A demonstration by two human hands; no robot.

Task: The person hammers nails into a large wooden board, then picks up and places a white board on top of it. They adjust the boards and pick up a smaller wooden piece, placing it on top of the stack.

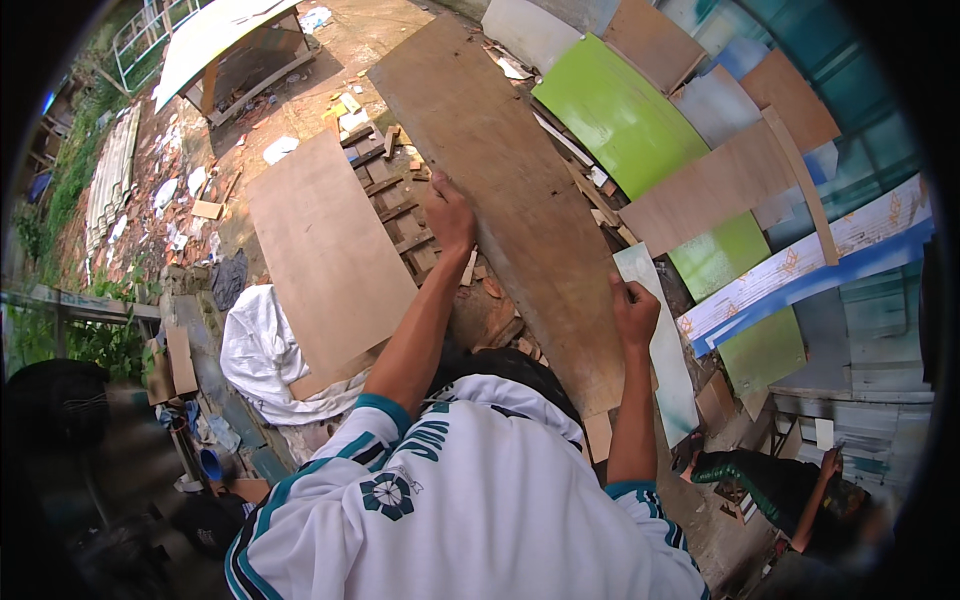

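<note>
A long brown plywood board slants across the middle of the head view, from the top centre down toward my right arm. My left hand is closed on its left edge, about halfway along. On the opposite edge, nearer my body, my right hand grips the board with curled fingers. A paler plywood sheet lies to the left of my left forearm, apart from the held board. Part of the held board's near end is hidden by my body and right arm.
Green panels and other boards lean at the right, with a white-and-blue strip among them. A white cloth lies by the pale sheet. Wood scraps litter the ground. A table stands far left; another person is at lower right.
</note>
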